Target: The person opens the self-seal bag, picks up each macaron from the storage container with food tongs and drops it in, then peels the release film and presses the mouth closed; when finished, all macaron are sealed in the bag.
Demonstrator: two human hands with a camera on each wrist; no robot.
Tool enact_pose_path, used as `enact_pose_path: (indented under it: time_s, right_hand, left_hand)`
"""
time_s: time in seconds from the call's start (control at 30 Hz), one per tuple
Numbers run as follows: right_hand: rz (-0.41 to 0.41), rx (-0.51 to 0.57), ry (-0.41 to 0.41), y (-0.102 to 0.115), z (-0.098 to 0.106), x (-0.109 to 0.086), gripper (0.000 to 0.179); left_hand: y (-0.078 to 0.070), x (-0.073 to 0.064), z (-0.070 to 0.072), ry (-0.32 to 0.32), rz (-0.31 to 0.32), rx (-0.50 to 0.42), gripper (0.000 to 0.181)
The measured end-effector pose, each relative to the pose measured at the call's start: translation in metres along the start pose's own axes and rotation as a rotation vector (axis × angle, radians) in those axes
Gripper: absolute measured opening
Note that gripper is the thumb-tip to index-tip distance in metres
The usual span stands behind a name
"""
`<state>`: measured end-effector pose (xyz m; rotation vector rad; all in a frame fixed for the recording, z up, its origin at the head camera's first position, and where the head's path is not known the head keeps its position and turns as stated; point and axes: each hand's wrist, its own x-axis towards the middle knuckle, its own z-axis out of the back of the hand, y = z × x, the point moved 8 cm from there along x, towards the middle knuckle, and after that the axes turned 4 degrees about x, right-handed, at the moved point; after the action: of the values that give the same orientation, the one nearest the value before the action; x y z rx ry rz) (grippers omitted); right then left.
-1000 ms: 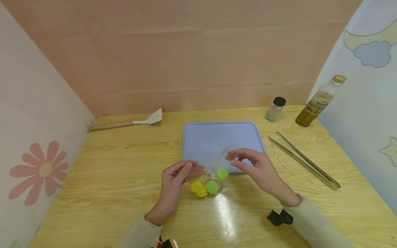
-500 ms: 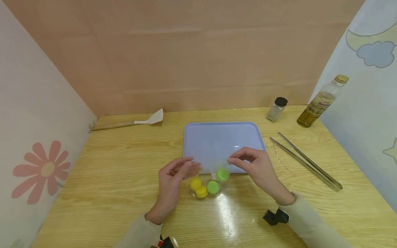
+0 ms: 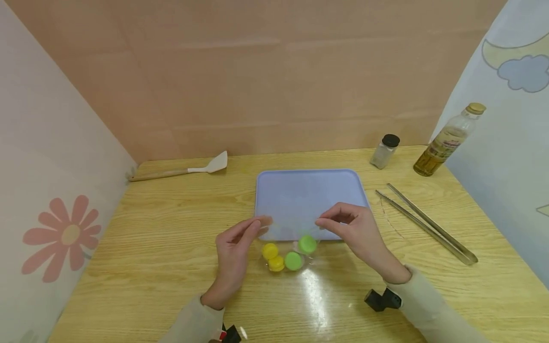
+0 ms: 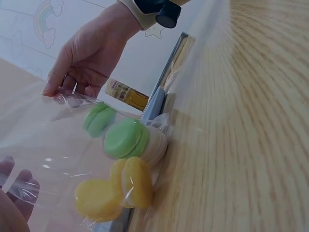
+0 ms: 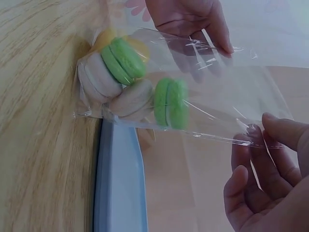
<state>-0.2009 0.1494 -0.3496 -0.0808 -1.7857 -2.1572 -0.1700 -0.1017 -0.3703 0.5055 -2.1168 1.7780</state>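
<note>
A clear plastic bag (image 5: 217, 101) hangs between my hands, its bottom at the wooden table near the blue tray. Gathered low in it are yellow macarons (image 4: 99, 200), green macarons (image 3: 293, 261) and pale macarons (image 5: 133, 99). My left hand (image 3: 233, 255) pinches the bag's left edge between thumb and fingers. On the opposite edge, my right hand (image 3: 358, 233) grips the film with thumb and fingertips. Through the film, the right wrist view shows the left hand's fingers behind the bag. Only part of the left hand appears in the left wrist view.
Behind the bag lies the blue tray (image 3: 309, 195). Metal tongs (image 3: 429, 226) rest to its right. A black-capped jar (image 3: 384, 151) and an oil bottle (image 3: 448, 140) stand at the back right. A spatula (image 3: 180, 172) lies at the back left.
My right thumb and fingers have come together on the bag's right edge. The bag, tilted and blurred a second ago, now hangs spread between both hands. My left hand has shifted slightly left.
</note>
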Motion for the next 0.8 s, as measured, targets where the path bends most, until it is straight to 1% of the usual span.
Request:
enact_pose_path:
  time_s: [0.17,0.27,0.4,0.57,0.7,0.8]
  right_hand:
    - [-0.003,0.0,-0.005,0.0,0.002,-0.001,0.004]
    - [-0.021,0.02,-0.012,0.001,0.005,-0.001,0.003]
    - [-0.045,0.045,-0.02,0.001,0.008,-0.002,0.005]
    - [-0.044,0.043,-0.022,0.002,0.009,-0.002,0.005]
    - [-0.029,0.04,-0.018,0.004,0.008,-0.001,0.004]
    - [-0.022,0.033,-0.016,0.005,0.008,0.0,0.003]
  left_hand:
    - [-0.001,0.003,-0.001,0.017,0.018,-0.021,0.022]
    - [-0.002,0.006,0.0,0.008,0.04,-0.002,0.022]
    - [-0.004,0.009,0.003,0.0,0.073,0.048,0.02]
    - [-0.004,0.012,0.002,0.043,0.095,0.041,0.019]
    - [-0.008,0.015,0.003,0.08,0.088,0.053,0.015]
    - [-0.011,0.018,0.004,0.097,0.072,0.076,0.014]
